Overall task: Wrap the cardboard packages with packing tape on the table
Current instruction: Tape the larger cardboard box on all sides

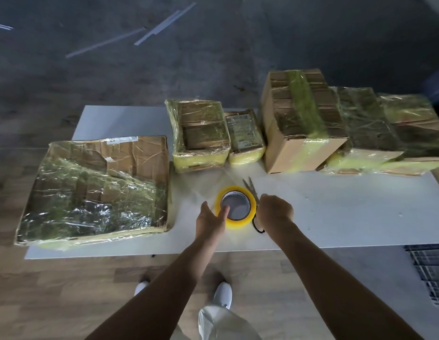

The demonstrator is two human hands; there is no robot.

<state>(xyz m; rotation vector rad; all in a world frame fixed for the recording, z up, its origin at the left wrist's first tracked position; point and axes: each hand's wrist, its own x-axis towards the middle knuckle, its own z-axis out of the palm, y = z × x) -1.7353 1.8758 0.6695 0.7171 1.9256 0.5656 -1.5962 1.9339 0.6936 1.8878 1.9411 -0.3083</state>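
A yellow roll of packing tape lies flat on the white table near its front edge. My left hand rests on the roll's left side, fingers fairly straight, one fingertip reaching into the core. Scissors lie just right of the roll, blades pointing away from me and a black handle loop showing below my wrist. My right hand is curled over the middle of the scissors, knuckles up. A big flat cardboard package covered in tape lies at the left.
Along the table's back stand several taped boxes: a medium one, a small labelled one, a tall one and flatter ones at the right. Wooden floor and my shoes are below the table's edge.
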